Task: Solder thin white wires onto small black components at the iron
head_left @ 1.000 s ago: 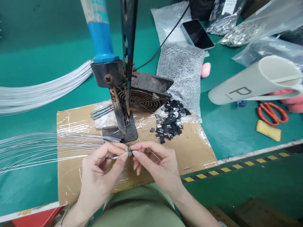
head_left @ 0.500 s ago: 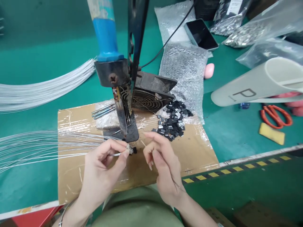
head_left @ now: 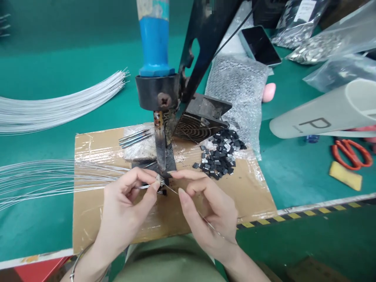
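Note:
Between thumb and forefinger, my left hand (head_left: 131,199) pinches the ends of thin white wires (head_left: 96,178), with a small black connector (head_left: 162,192) just past the fingertips. My right hand (head_left: 207,203) holds a thin solder wire (head_left: 212,228), whose front end reaches the pinched wire ends. Its forefinger is at a small dark piece beside the soldering iron tip. The blue-handled soldering iron (head_left: 154,47) hangs tip-down in a black holder, its tip (head_left: 160,150) just above my left fingertips. Right of it, many small black connectors (head_left: 219,156) lie in a pile on the cardboard (head_left: 94,219).
A small fan (head_left: 201,121) stands behind the iron. At the left lies a bundle of white wires (head_left: 64,107). Bubble wrap (head_left: 237,94), a phone (head_left: 260,45), a white cup (head_left: 317,111), orange scissors (head_left: 351,154) and a yellow sponge (head_left: 346,175) are to the right.
My right hand has come toward the iron tip, bringing the solder wire to the pinched ends. The view has shifted, so the iron and bench items appear farther right.

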Tool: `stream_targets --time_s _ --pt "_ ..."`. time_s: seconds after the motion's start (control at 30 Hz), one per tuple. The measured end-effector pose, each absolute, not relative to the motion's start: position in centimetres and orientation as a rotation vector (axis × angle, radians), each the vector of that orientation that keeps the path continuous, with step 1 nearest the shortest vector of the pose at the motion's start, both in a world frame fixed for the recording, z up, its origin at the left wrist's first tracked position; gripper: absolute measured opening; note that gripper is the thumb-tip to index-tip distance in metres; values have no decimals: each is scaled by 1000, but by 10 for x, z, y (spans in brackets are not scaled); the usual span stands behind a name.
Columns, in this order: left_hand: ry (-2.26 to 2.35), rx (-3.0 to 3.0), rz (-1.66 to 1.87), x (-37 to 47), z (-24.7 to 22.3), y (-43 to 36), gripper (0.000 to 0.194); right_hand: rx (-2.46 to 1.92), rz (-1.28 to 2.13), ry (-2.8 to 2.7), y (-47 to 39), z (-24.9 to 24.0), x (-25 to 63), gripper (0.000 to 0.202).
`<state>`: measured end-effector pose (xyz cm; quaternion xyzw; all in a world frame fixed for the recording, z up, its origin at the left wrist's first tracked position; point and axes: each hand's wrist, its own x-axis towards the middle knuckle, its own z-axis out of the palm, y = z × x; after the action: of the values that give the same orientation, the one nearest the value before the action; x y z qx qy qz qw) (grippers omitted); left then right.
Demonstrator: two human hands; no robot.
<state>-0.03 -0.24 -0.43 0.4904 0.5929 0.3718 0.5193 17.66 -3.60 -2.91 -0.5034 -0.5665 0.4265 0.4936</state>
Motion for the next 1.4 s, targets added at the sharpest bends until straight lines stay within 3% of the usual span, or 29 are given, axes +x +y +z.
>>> stream_targets --time_s 0.23,1.4 --pt "1457 1205 905 1 0 3 13 -1198 1156 -1205 -38 -35 170 21" --pt "1523 1130 985 8 9 9 11 -1183 1121 -1068 -25 -27 162 23"
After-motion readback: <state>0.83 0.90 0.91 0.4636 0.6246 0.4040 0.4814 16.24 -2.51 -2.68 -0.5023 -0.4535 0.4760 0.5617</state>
